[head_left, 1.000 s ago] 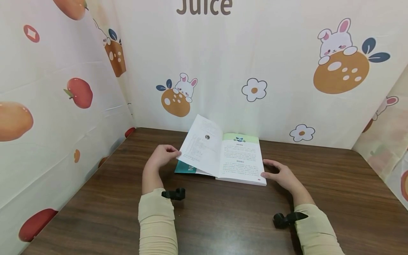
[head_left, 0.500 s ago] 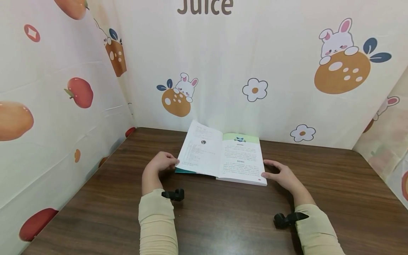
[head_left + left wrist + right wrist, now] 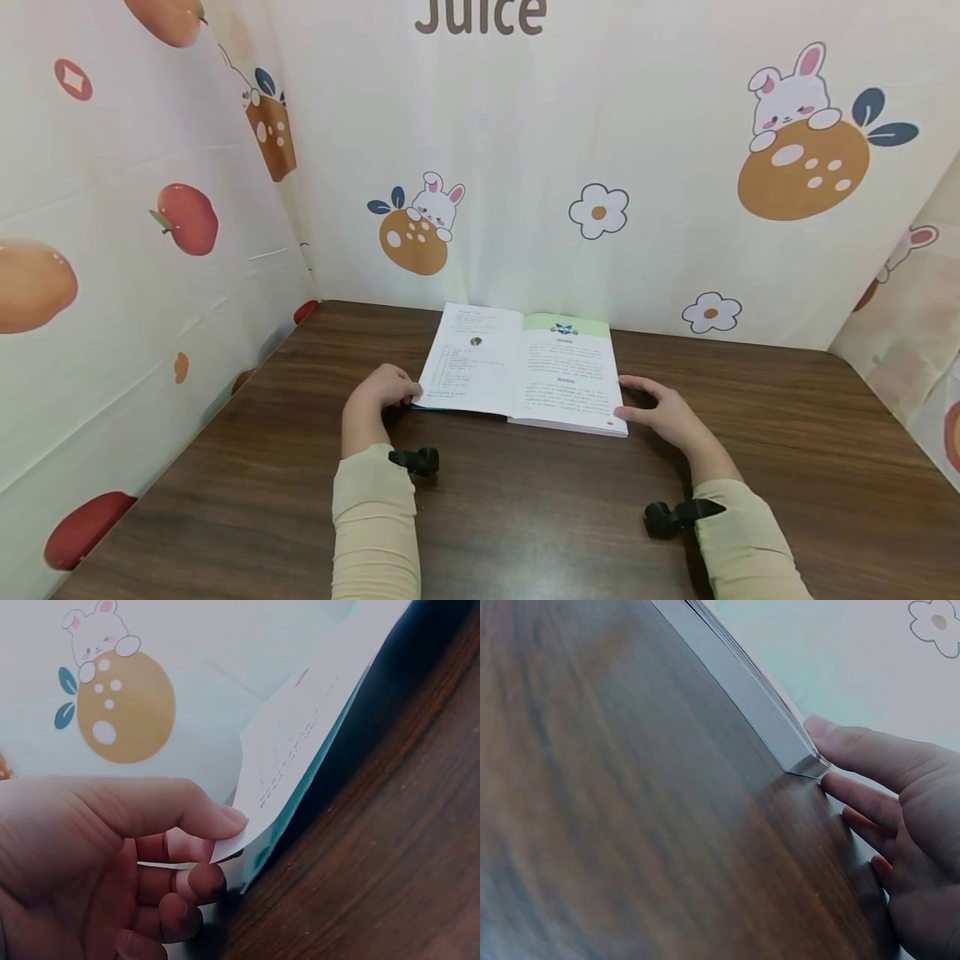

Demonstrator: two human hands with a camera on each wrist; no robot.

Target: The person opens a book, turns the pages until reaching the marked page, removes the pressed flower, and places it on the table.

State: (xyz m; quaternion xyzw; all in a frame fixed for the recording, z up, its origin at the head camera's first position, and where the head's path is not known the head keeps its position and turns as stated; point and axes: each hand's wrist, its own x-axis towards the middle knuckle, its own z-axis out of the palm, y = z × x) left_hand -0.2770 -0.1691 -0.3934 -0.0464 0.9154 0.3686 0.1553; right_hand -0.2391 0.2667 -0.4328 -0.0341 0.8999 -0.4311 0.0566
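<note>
An open book (image 3: 564, 375) lies on the brown table near the back wall, its right-hand page topped by a green band. My left hand (image 3: 384, 387) pinches the lower left corner of the left-hand page (image 3: 472, 358). In the left wrist view the thumb (image 3: 225, 821) lies on top of that page, with the fingers curled underneath and a teal cover (image 3: 300, 799) showing below it. At the lower right corner, my right hand (image 3: 663, 412) holds the book's edge. Its thumb (image 3: 823, 729) is over the page stack (image 3: 735, 686) and its index fingertip is at the corner's side.
The wood-grain table (image 3: 525, 508) extends around the book. A pale printed cloth (image 3: 525, 167) with rabbits, fruit and flowers hangs right behind it, and another stretch runs along the left side. Black cameras are strapped on both sleeves.
The left-hand page has come down from a raised slant to lie nearly flat, now covering most of the teal cover. My left hand moved down with it; the right hand stayed put.
</note>
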